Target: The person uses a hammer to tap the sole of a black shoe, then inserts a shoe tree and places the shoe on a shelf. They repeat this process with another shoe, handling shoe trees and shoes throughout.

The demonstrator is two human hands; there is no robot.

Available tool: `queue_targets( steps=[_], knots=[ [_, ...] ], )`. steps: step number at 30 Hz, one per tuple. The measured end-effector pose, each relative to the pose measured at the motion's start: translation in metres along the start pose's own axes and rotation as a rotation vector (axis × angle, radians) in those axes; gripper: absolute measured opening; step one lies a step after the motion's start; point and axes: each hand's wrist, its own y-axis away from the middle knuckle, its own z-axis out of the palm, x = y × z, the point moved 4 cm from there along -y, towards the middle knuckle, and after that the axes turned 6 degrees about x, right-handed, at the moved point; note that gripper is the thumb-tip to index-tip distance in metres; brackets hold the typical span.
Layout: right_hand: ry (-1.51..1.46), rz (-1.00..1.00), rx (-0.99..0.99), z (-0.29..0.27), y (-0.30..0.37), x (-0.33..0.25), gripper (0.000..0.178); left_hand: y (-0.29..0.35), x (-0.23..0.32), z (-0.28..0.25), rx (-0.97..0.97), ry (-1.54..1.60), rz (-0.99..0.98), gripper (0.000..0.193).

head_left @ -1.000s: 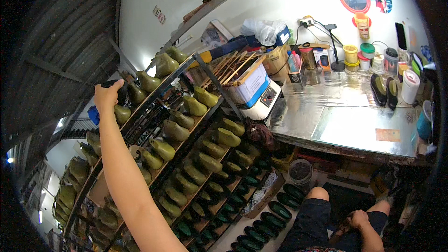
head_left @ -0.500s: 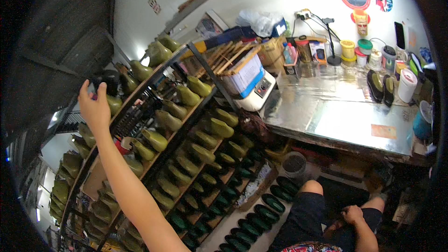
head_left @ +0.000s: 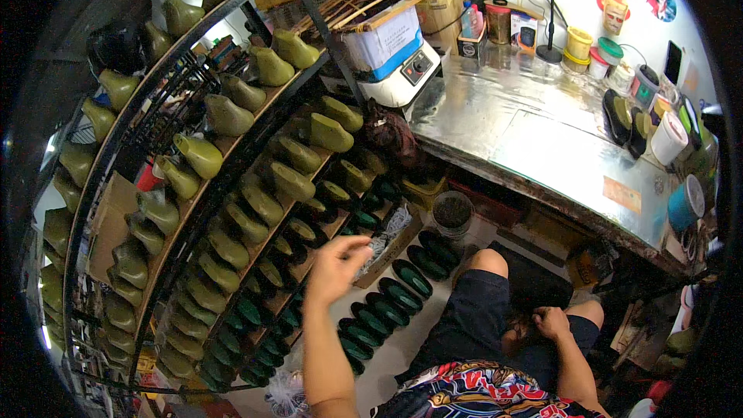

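Note:
My left hand [head_left: 337,269] is raised in front of the rack's lower shelves, its fingers loosely bent and apart from the thumb, with nothing visible in it. Behind it on the shelves stand rows of olive-green shoe lasts [head_left: 331,133]. Closest to that hand are dark shoes with green insoles [head_left: 384,308], lined up on the floor. My right hand [head_left: 551,322] rests closed by my thigh; whether something is inside the fist is hidden.
A curved metal rack [head_left: 116,128] fills the left side. At right stands a metal-topped workbench [head_left: 472,108] with jars, a pair of black shoes [head_left: 617,116] and a white spool [head_left: 669,138]. A bucket [head_left: 452,214] and a low box [head_left: 391,251] sit on the floor.
My left hand has come down and right from the rack's top shelf, its fingers now more bent. The view has turned downward; my right hand stays closed at my lap.

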Motion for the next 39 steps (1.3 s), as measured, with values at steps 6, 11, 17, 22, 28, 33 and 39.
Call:
queue_targets(
  steps=[6,11,17,22,28,33,39],
  knots=[
    [0.050,-0.030,-0.008,-0.002,0.000,-0.005,0.033,0.038,-0.089,0.088,-0.298,-0.002,-0.241,0.040],
    [0.055,-0.026,-0.016,-0.001,-0.002,-0.006,0.032,0.032,-0.106,0.100,-0.348,-0.030,-0.221,0.041],
    [0.026,-0.065,0.010,-0.003,-0.001,-0.010,0.029,-0.001,-0.138,0.097,-0.175,-0.014,-0.121,0.049],
    [-0.353,-0.199,0.370,-0.033,0.016,-0.028,0.024,-0.097,-0.177,0.056,0.435,-0.069,-0.265,0.082],
    [-0.368,-0.223,0.416,-0.057,0.053,-0.045,0.022,-0.191,-0.215,0.057,0.436,-0.315,-0.626,0.106],
    [-0.298,-0.318,0.527,-0.074,0.074,-0.058,0.020,-0.193,-0.206,0.061,0.639,-0.146,-0.730,0.083],
    [-0.460,-0.380,0.512,-0.102,0.068,-0.105,0.019,-0.042,-0.135,0.108,0.908,0.963,-0.432,0.042]
  ],
)
